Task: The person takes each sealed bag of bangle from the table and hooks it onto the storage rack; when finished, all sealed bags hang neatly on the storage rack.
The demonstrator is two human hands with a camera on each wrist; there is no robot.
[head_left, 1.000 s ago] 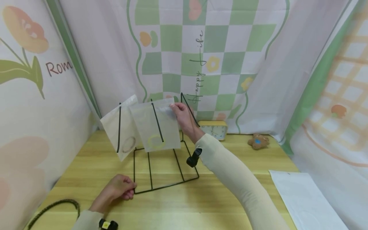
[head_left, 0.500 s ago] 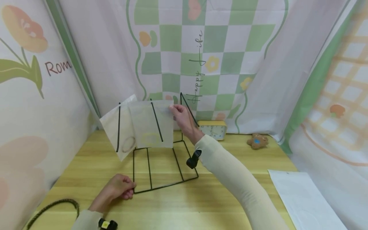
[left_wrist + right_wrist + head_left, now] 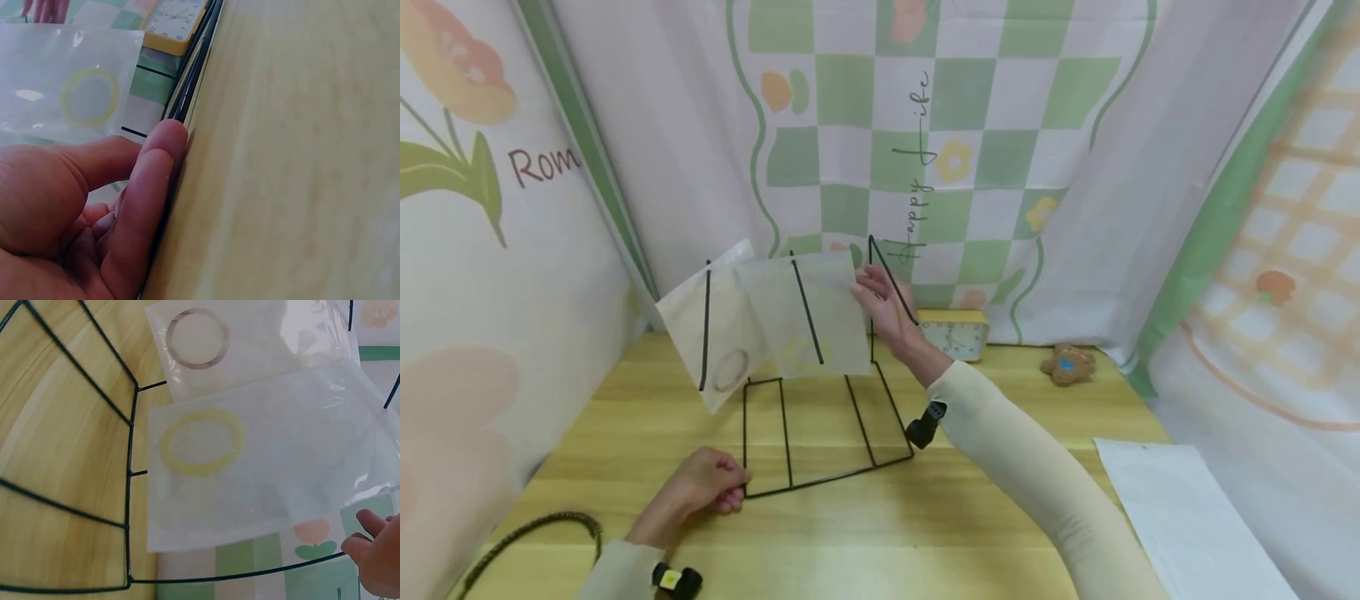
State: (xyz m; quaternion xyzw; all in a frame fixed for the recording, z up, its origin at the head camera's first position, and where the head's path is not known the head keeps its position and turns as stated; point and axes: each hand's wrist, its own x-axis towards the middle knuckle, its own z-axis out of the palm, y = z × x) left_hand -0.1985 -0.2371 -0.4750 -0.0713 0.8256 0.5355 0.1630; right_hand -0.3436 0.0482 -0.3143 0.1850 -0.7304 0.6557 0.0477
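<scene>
Pinching wire rack point(image 3: 829, 477) at 7 o'clock with left hand point(image 3: 711, 481); hovering loose right hand point(image 3: 889, 310) beside yellow-ring bag point(image 3: 844, 321), 3 o'clock edge; with roomy tabletop point(image 3: 962, 525) at 5.

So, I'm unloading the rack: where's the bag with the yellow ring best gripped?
Probably pinch the bag by its top right corner in the head view, coming from the right, where the right hand is. It hangs thin and flat on a black prong near the middle of its top edge, leaving that corner clear.
</scene>
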